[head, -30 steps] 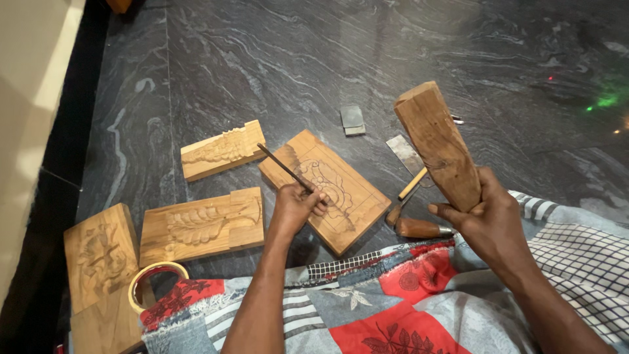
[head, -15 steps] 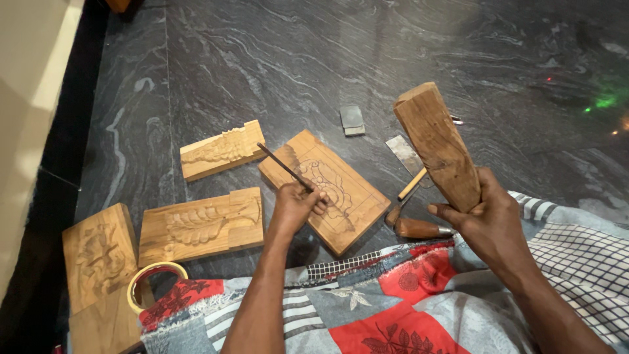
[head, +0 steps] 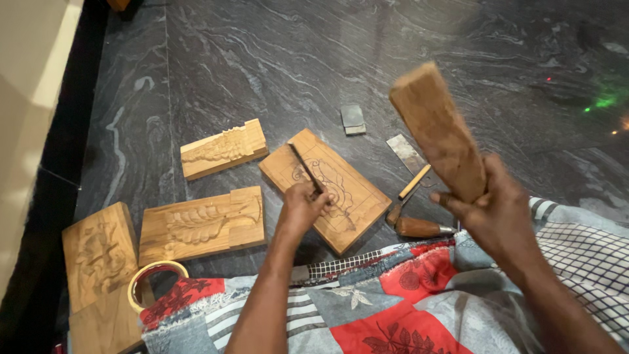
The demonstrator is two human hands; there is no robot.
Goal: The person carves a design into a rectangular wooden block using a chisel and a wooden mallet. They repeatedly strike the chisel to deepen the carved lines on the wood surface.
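A person seated on the dark marble floor (head: 275, 59), legs covered by a patchwork cloth (head: 393, 308), works at a wooden panel (head: 327, 187) drawn with a scrolling pattern. The left hand (head: 303, 206) is closed round a slim metal chisel (head: 306, 167), whose shaft slants up and away to the left while its lower end meets the panel near the middle of the drawing. The right hand (head: 495, 213) is clenched on the lower end of a thick wooden mallet block (head: 438, 131), held raised and tilted, its upper end pointing away from the person.

The relation that counts: the mallet hangs to the right of and above the chisel, well apart from it — the chisel's free end lies leftward and lower from the right hand, and the chisel's long axis runs diagonally across the panel. The left hand is the nearer of the 2 to the panel, resting against it.

Between the hands, just beside the panel's right edge, lie a wooden-handled tool (head: 419, 227) and a thinner pale-handled one (head: 415, 181); a flat metal blade (head: 406, 152) and a small grey block (head: 353, 118) sit farther out. To the left are 3 more carved boards — one (head: 223, 149) beyond, one (head: 203, 223) nearer, one (head: 98, 255) at the far left — and a roll of tape (head: 154, 283) at the cloth's edge.
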